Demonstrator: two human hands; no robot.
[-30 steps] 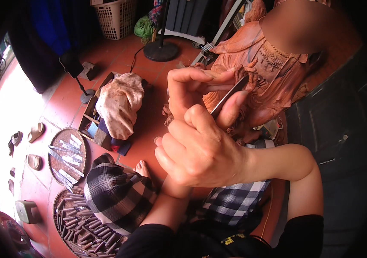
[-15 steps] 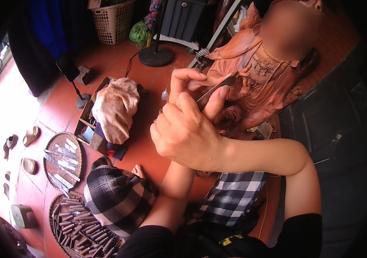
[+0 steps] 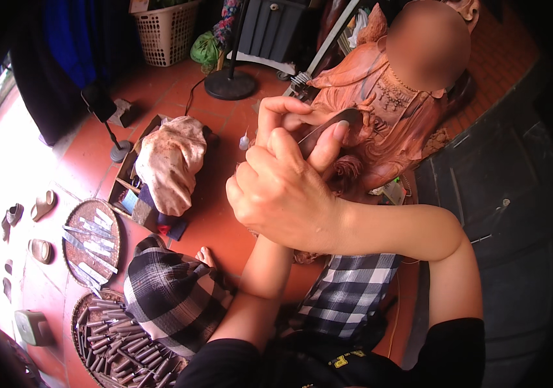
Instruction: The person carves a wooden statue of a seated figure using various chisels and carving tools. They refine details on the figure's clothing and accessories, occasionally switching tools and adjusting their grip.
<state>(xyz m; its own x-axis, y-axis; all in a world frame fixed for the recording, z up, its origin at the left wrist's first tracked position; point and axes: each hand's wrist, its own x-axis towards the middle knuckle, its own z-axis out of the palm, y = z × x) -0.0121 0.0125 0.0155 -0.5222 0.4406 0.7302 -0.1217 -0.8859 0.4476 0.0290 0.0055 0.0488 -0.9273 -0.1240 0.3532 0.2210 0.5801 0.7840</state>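
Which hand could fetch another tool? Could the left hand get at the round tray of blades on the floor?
Probably not now: the left hand is busy on the carving, and the tray lies well off beside the knee.

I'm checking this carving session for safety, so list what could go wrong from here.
1. The right hand and left hand crowd one metal blade against the wooden statue; a slip could cut a finger or gouge the wood.
2. A bare foot rests near the basket of chisels.

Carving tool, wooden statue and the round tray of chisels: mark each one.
carving tool [image 3: 320,132], head view, mid-blade.
wooden statue [image 3: 400,123], head view, carved chest.
round tray of chisels [image 3: 76,220], head view, bare woven rim.
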